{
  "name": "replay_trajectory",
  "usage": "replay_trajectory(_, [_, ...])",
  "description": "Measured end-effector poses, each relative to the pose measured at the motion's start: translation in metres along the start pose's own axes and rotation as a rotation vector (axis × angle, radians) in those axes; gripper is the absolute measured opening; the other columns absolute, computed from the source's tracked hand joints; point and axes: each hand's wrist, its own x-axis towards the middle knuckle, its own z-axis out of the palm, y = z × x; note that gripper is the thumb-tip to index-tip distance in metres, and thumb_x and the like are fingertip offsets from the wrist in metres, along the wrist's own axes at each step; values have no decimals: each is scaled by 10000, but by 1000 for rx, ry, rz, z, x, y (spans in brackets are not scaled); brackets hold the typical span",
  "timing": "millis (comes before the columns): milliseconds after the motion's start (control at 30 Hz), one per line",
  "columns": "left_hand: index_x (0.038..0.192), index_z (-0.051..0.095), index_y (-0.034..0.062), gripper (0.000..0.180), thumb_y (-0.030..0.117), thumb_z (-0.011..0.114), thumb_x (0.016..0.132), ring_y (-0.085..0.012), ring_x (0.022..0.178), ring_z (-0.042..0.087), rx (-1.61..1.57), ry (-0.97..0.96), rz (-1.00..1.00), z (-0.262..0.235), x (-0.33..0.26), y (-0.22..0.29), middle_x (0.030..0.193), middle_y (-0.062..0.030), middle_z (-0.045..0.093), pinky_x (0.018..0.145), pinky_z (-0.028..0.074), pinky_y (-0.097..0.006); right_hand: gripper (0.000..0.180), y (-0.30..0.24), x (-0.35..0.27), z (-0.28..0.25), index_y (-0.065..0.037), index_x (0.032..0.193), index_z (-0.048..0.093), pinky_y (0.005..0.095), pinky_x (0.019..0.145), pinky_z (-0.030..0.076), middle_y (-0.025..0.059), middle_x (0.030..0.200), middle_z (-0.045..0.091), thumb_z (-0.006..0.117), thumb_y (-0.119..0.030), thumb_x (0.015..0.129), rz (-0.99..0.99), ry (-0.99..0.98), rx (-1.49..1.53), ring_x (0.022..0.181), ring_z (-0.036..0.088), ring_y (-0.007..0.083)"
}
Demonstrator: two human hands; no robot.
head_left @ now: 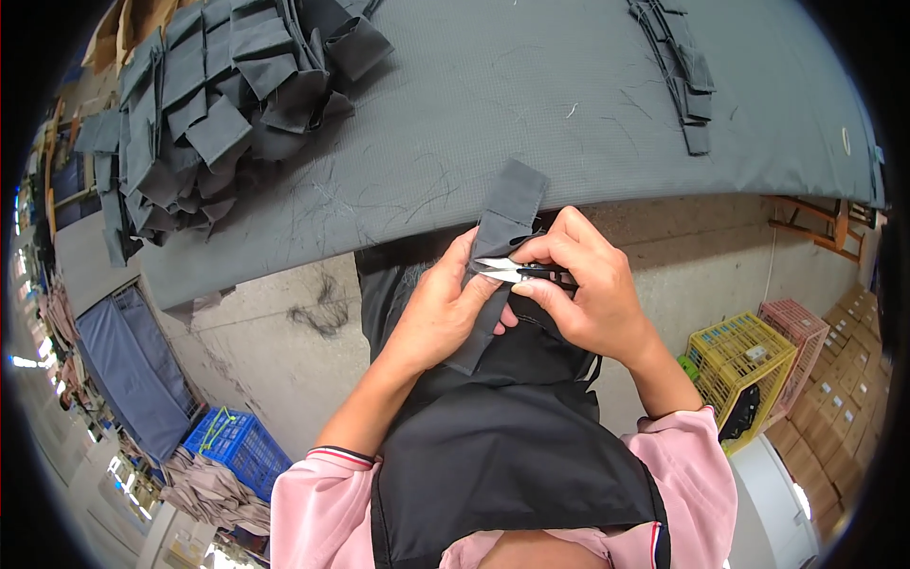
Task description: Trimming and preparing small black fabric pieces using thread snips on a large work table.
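Strip [513, 197]: smooth matt cloth. Snips [502, 275]: shiny metal blades. Worktop [569, 104]: matt cloth-like cover, finely gridded texture. Heaped pieces [223, 133]: matt cloth, thready edges. Apron [521, 465]: smooth cloth, faint sheen. Yellow crate [728, 334], blue crate [248, 453]: plastic. Cartons [834, 417]: cardboard.

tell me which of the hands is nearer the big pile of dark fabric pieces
Left. The left hand is below and right of the pile in the view; the right hand is farther right.
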Motion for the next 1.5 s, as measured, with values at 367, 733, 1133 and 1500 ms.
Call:
replay_trajectory(367, [1347,348,6,455,141,503,941,-146,653,641,212,11,36,-1,-2,0,916,-107,637,569,519,-275,147,3,0,5,-52,813,621,316,468,422,44,736,480,712,-95,705,-176,63,-211,530,538,199])
replay_trajectory(733, [1305,395,40,382,183,474,960,-198,829,637,-302,48,59,-5,2,0,1112,-174,594,714,537,-305,189,9,-22,2,-62,858,648,292,466,395,47,723,465,715,-38,683,-36,182,-101,544,478,160])
replay_trajectory(1133, [1312,377,50,405,195,485,950,-157,849,620,-312,59,5,-4,2,0,1102,-123,594,728,517,-294,217,3,-14,9,-66,879,634,309,494,429,45,755,482,727,-109,688,-181,167,-331,557,535,196])
replay_trajectory(1500, [1298,351,13,393,156,473,952,-250,805,646,-254,1,105,-4,2,4,1115,-225,581,681,546,-329,238,18,-14,2,-51,929,655,271,483,415,52,776,507,729,-45,702,-73,474,-126,597,515,145])
